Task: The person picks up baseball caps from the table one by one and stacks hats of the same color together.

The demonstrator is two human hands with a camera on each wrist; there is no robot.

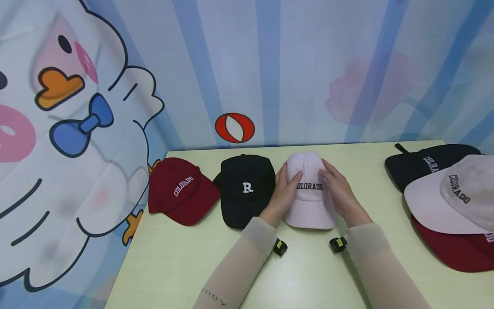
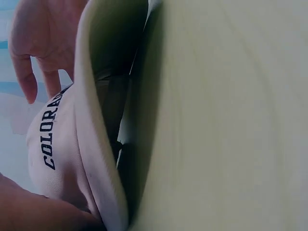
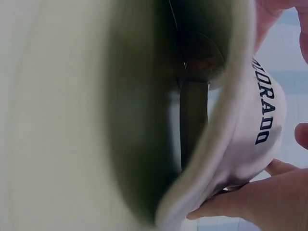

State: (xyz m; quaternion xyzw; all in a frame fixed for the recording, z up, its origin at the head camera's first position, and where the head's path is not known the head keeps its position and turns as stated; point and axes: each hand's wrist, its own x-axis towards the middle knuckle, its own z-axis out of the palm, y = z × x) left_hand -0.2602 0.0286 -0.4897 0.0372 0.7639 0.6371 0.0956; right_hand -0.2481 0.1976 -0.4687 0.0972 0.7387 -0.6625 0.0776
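A pale pink cap (image 1: pixel 308 201) lettered COLORADO lies on the pale green table (image 1: pixel 301 274), brim toward me. My left hand (image 1: pixel 283 191) cups the left side of its crown, thumb on the front panel. My right hand (image 1: pixel 339 189) cups the right side the same way. The left wrist view shows the pink cap (image 2: pixel 57 144) with its brim edge just off the table, my left hand (image 2: pixel 29 211) below it and my right hand (image 2: pixel 38 38) beyond. In the right wrist view my right hand (image 3: pixel 240 202) grips the pink cap (image 3: pixel 250 139) by its side.
Left of the pink cap lie a black cap (image 1: pixel 245 189) with a white R and a dark red COLORADO cap (image 1: pixel 179 191). At the right edge are a black cap (image 1: pixel 424 165), a pink cap (image 1: pixel 451 197) and a red cap (image 1: pixel 459 249), overlapping. A cartoon backdrop (image 1: pixel 77 128) stands behind and left.
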